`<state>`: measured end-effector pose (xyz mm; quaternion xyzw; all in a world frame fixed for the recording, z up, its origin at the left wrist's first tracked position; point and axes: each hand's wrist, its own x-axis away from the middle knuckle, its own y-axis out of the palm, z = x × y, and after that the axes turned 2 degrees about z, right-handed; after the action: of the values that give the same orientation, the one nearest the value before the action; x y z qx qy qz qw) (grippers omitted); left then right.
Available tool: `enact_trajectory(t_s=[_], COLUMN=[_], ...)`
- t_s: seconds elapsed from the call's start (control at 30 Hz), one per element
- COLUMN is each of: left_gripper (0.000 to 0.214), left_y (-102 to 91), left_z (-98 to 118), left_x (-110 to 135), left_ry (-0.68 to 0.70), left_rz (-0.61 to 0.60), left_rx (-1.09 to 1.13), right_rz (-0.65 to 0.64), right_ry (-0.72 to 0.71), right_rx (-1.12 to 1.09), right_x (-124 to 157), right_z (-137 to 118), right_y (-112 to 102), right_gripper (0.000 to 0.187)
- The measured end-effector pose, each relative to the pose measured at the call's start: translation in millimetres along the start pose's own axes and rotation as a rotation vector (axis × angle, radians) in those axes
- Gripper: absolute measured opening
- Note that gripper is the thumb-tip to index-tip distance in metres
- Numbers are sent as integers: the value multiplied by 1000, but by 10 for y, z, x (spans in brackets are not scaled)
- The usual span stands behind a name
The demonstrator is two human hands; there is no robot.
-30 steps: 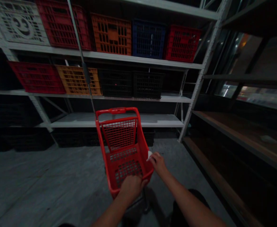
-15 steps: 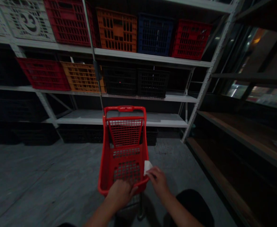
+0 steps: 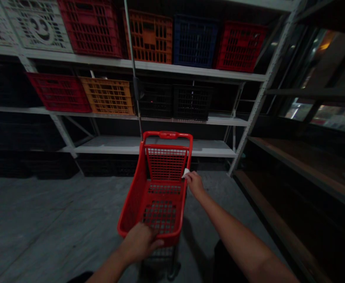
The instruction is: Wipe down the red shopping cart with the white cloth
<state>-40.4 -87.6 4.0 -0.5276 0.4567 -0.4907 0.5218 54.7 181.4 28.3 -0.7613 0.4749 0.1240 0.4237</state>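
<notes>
Grips near rim of cart with closed left hand, pinches white cloth in right hand against rim farther ahead: wiping step, probably calls for bracing cart before next stroke.

Stockroom, crate-filled metal shelving, concrete floor

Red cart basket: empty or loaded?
Empty. The red cart shows a bare mesh floor; the white cloth is pinched in the right hand at its right rim, not inside. The left hand grips the near rim.
</notes>
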Motion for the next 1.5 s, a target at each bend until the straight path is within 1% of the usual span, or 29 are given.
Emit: enact_trajectory(t_s=[0.07,0.1,0.2,0.27,0.37,0.43,0.5,0.6,0.67,0.77,0.87,0.93,1.0,1.1,1.2,1.23,1.27,1.33,1.37,1.43,1.47,1.5], left_gripper=[54,55,57,55,56,62,61,58,59,60,60,60,60,59,57,57,57,56,54,50,46,43], left_y=[-15,-25,-55,-60,-31,0,28,51,57,57,48,42,47,78,114,121,125,122,116,98,87,78], left_z=[-77,-114,-152,-71,190,373,490,518,486,456,470,484,488,466,428,416,406,387,379,364,356,348], left_x=[34,48,65,40,-55,-134,-200,-244,-243,-229,-219,-216,-216,-218,-213,-209,-205,-197,-195,-190,-185,-179], left_ry=[8,12,-19,-74,-175,-258,-325,-358,-343,-327,-337,-337,-326,-306,-293,-288,-282,-270,-264,-253,-246,-238], left_rz=[-5,-9,-17,12,65,45,4,-13,4,13,20,32,41,53,63,70,74,90,96,87,73,57], left_rx=[-9,-13,-4,32,85,90,86,70,59,48,55,64,69,61,52,50,49,43,39,31,28,27], right_rz=[29,18,-97,-144,-130,-130,-160,-250,-304,-344,-363,-406,-457,-483,-500,-508,-514,-508,-503,-470,-443,-393], right_ry=[-52,-104,-263,-276,-247,-274,-359,-497,-533,-506,-415,-362,-296,-209,-194,-187,-178,-155,-141,-124,-125,-143], right_rx=[27,47,70,49,59,69,49,2,-2,43,99,103,112,161,178,183,189,204,215,200,169,92], right_x=[-14,20,219,381,639,839,1045,1231,1193,914,566,391,275,159,76,73,98,260,406,796,1008,1203], right_z=[-7,-3,64,124,117,10,-146,-329,-353,-272,-188,-174,-183,-203,-238,-266,-306,-425,-498,-643,-699,-735], right_y=[-56,-72,-37,38,146,183,185,129,64,-38,-97,-91,-51,37,111,131,152,200,229,289,315,333], right_gripper=[24,27,22,23,33,37,38,39,39,38,27,23,23,13,22,18,13,16,18,17,17,18])
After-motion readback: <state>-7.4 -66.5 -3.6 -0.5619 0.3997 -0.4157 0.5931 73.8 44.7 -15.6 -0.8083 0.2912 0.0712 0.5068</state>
